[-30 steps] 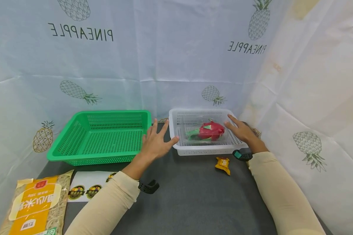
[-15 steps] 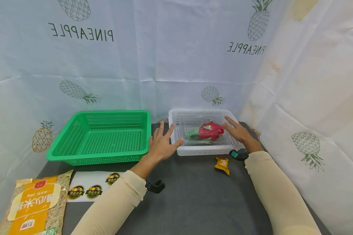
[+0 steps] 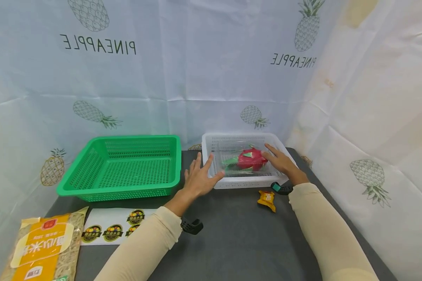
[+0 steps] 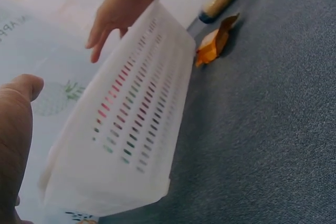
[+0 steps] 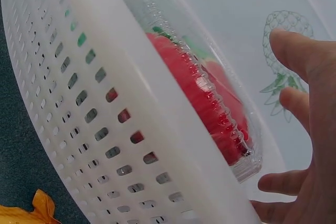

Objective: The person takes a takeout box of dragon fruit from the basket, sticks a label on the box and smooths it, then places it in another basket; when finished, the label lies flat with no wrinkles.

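Note:
A red dragon fruit (image 3: 252,159) with green tips lies in a clear plastic box (image 3: 226,150) inside the white basket (image 3: 246,182). My left hand (image 3: 198,180) is spread at the basket's left side, thumb overlapping its near left corner in the head view. Over the basket's right side reaches my right hand (image 3: 283,164), fingertips close to the box's right end. The right wrist view shows those fingers (image 5: 296,56) extended, slightly bent and apart from the box. Neither hand holds anything. Most of the left hand is outside its own wrist view, where a thumb (image 4: 21,93) shows.
Left of the white basket stands a green basket (image 3: 119,193). A small orange packet (image 3: 267,200) lies in front of the white one. At the front left are a noodle bag (image 3: 43,246) and a sticker sheet (image 3: 103,214). A pineapple-print cloth (image 3: 204,70) hangs behind.
My left hand has moved right and slightly nearer, toward the white basket. My right hand has shifted left, closer to the boxed dragon fruit. The camera view has tilted slightly up.

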Motion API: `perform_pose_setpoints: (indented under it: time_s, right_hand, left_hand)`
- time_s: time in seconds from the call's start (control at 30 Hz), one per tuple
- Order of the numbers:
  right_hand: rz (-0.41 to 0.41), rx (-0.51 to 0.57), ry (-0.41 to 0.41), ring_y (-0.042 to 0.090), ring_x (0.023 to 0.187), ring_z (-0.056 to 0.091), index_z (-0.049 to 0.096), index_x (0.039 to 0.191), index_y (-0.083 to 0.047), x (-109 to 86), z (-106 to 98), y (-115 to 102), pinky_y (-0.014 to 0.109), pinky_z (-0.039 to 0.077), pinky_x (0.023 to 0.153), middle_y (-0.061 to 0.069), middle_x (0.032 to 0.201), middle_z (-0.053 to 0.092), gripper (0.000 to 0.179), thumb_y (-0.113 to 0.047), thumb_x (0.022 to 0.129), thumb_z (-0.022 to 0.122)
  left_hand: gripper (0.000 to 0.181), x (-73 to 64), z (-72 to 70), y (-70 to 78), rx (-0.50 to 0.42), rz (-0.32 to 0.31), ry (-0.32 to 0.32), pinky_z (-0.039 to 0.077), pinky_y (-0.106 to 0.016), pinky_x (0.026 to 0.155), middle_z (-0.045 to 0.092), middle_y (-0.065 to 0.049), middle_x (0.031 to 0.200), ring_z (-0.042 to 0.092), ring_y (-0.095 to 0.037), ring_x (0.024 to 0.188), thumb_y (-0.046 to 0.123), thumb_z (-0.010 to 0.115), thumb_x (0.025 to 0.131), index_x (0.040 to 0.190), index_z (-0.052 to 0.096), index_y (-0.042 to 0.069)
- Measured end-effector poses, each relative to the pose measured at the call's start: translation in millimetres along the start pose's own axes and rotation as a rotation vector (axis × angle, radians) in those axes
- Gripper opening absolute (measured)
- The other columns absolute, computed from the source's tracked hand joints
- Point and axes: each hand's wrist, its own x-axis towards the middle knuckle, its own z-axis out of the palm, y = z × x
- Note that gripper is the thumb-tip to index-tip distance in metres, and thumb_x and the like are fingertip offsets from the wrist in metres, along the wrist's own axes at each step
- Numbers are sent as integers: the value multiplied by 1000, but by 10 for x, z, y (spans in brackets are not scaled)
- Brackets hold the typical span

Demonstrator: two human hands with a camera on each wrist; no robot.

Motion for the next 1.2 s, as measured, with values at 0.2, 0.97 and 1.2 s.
perform_pose_setpoints:
  time_s: [0.2, 0.97, 1.2]
  right_hand:
    - [13, 20, -7, 54, 136, 12, 12, 157, -17, 12, 12, 6, 73, 13, 99, 25, 156, 12, 80, -64, 95, 35]
    - [-9, 42, -57, 52, 136, 15, 16, 156, -15, 178, 99, 27, 70, 16, 101, 26, 154, 17, 77, -57, 97, 42]
    - [13, 57, -89, 54, 135, 15, 14, 157, -18, 219, 130, 52, 71, 19, 99, 27, 154, 16, 79, -59, 95, 43]
  left_hand:
    - [85, 8, 67, 7, -16, -10, -1, 10, -68, 104, -1, -9, 160, 8, -39, 143, 73, 45, 86, 155, 19, 31]
    - [83, 94, 275, 5, -16, -61, 24, 11, -69, 103, 2, -1, 161, 10, -39, 142, 69, 49, 87, 155, 24, 27]
    - [89, 90, 323, -5, 29, -77, 44, 12, -68, 104, 3, 0, 161, 12, -37, 142, 69, 49, 87, 155, 22, 19]
